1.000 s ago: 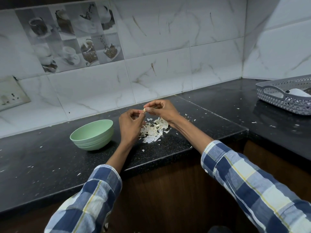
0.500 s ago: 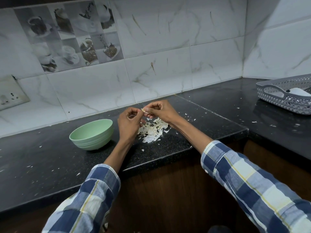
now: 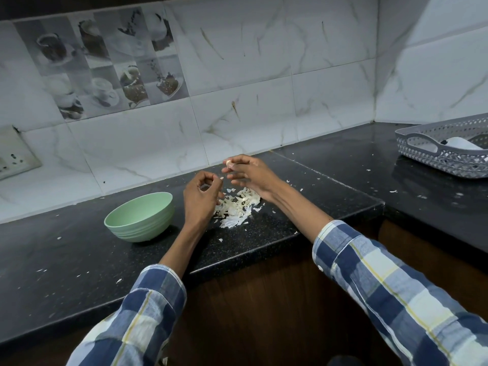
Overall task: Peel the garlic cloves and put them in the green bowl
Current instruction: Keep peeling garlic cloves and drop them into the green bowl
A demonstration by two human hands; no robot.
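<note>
While the right hand [image 3: 248, 173] pinches the garlic clove [image 3: 228, 162] at its fingertips, the left hand [image 3: 202, 196], fingers curled and seemingly pinching a skin scrap, should drop it on the peel pile [image 3: 237, 207].

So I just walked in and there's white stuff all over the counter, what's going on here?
A person is peeling garlic. The right hand pinches a garlic clove at its fingertips, raised above a pile of garlic skins on the black counter. The left hand is curled beside it, pinching a tiny scrap of skin. The green bowl sits to the left.
</note>
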